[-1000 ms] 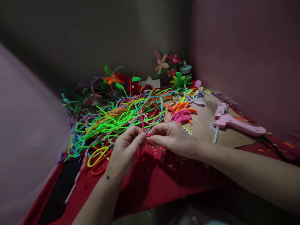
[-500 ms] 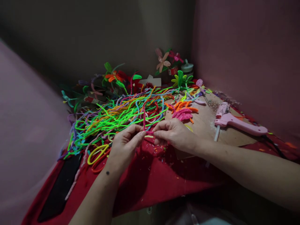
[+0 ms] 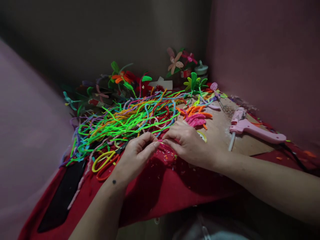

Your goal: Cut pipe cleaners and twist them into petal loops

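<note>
Close together over the red cloth, my left hand [image 3: 140, 151] and my right hand [image 3: 187, 143] both pinch a short pink pipe cleaner [image 3: 160, 141]. Only a little of it shows between the fingertips; the rest is hidden by my fingers. Just beyond my hands spreads a heap of coloured pipe cleaners [image 3: 120, 121], mostly bright green and orange. Scissors with yellow and orange handles [image 3: 103, 161] lie left of my left hand. Past my right hand rest bent pink pipe-cleaner petals [image 3: 196, 120] and orange ones [image 3: 196, 110].
A pink glue gun [image 3: 257, 130] lies on a cardboard sheet [image 3: 217, 130] at the right. A black flat object [image 3: 62, 196] is at the left on the red cloth [image 3: 147, 200]. Pipe-cleaner flowers [image 3: 175, 62] and a lidded jar [image 3: 201, 68] stand at the back by the walls.
The upright length of pink pipe cleaner between my hands no longer shows. My right hand has turned more over, and its fingers are nearer to my left fingertips.
</note>
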A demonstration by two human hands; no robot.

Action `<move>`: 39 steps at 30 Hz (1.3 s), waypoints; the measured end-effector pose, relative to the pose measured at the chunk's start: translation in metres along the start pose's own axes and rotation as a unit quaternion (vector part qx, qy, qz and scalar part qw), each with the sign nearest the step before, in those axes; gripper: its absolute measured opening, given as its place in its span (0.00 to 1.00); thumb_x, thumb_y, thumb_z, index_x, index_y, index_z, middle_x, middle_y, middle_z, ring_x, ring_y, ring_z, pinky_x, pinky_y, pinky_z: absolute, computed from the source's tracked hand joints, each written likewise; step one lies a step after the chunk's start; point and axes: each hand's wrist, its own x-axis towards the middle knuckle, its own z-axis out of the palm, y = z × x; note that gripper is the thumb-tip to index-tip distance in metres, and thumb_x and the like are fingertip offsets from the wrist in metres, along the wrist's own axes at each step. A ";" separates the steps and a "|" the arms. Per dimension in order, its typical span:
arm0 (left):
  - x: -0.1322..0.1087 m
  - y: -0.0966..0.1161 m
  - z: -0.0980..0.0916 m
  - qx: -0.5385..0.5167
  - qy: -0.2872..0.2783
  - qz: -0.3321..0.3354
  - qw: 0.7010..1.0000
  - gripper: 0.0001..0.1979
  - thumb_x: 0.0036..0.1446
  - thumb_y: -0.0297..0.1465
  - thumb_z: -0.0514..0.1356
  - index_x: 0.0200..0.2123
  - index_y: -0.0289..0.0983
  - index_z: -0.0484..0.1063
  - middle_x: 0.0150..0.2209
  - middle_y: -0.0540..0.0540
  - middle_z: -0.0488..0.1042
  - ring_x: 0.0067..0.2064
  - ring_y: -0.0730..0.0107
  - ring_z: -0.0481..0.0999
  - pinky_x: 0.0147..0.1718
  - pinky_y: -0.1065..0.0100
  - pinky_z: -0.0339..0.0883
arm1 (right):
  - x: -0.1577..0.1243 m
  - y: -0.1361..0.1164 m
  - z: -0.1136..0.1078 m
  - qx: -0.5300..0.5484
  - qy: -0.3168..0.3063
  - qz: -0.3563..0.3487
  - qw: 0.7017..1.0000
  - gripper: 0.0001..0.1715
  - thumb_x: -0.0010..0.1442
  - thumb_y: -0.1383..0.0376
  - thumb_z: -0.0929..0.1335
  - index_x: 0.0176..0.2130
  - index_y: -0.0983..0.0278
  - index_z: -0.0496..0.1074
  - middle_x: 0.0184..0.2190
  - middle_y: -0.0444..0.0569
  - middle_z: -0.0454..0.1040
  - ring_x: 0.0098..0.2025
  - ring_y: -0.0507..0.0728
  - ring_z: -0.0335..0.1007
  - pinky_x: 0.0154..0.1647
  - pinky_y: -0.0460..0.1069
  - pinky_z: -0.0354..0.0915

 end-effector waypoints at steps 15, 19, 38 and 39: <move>0.004 0.000 0.004 0.002 0.100 0.019 0.995 0.06 0.51 0.32 0.62 0.25 0.36 0.73 0.26 0.52 0.69 0.30 0.75 0.64 0.31 0.72 0.56 | 0.006 -0.003 -0.001 0.419 -0.086 0.318 0.846 0.02 0.48 0.70 0.70 0.25 0.68 0.73 0.17 0.40 0.67 0.20 0.46 0.58 0.22 0.43 0.54; 0.005 -0.003 0.005 -0.038 0.103 0.009 0.994 0.05 0.50 0.32 0.63 0.25 0.36 0.74 0.24 0.53 0.68 0.28 0.77 0.63 0.28 0.73 0.55 | 0.006 -0.003 0.000 0.449 -0.079 0.329 0.827 0.02 0.46 0.70 0.70 0.24 0.68 0.73 0.16 0.40 0.67 0.19 0.46 0.60 0.22 0.43 0.56; 0.007 -0.004 0.017 -0.133 0.118 -0.008 0.984 0.04 0.50 0.30 0.63 0.27 0.36 0.72 0.24 0.53 0.69 0.25 0.79 0.65 0.24 0.78 0.58 | 0.000 0.001 0.010 0.454 -0.137 0.352 0.807 0.11 0.54 0.66 0.68 0.23 0.68 0.72 0.17 0.43 0.68 0.17 0.46 0.58 0.18 0.43 0.53; 0.007 -0.004 0.017 -0.137 0.119 -0.009 0.983 0.04 0.49 0.30 0.63 0.27 0.36 0.72 0.24 0.53 0.69 0.25 0.79 0.66 0.24 0.78 0.59 | 0.001 0.000 0.010 0.466 -0.144 0.368 0.791 0.11 0.55 0.67 0.67 0.23 0.68 0.73 0.17 0.44 0.70 0.17 0.47 0.61 0.19 0.43 0.55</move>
